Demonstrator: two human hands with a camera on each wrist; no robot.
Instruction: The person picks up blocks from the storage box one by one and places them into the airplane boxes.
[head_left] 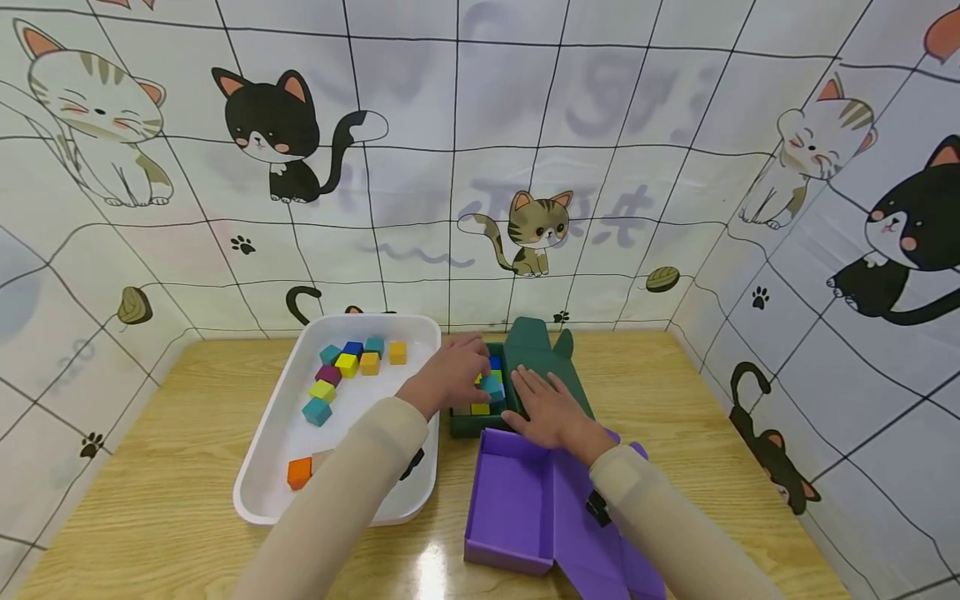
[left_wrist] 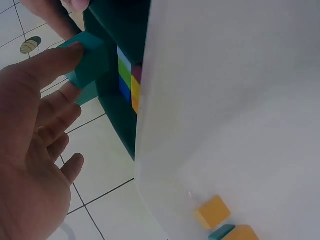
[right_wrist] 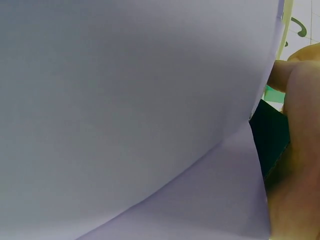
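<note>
A teal cube [left_wrist: 92,59] is pinched between the thumb and fingers of my left hand [head_left: 452,373], which hovers over the green box [head_left: 474,427]. Inside that box lie several coloured cubes, among them a yellow one [head_left: 480,409]; my left hand hides part of them. The box's green lid [head_left: 542,360] is folded open to the right. On it rests my right hand [head_left: 551,410], fingers straight, the thumb close to the box's right wall. The right wrist view is mostly filled by the near purple cardboard [right_wrist: 125,125].
A white tray [head_left: 262,450] on the left holds several loose cubes, including an orange one [head_left: 299,472]. Nearer me, an open purple box [head_left: 517,500] stands with its lid spread right, under my right forearm. Cat-patterned sheeting [head_left: 420,183] encloses the wooden table [head_left: 187,417].
</note>
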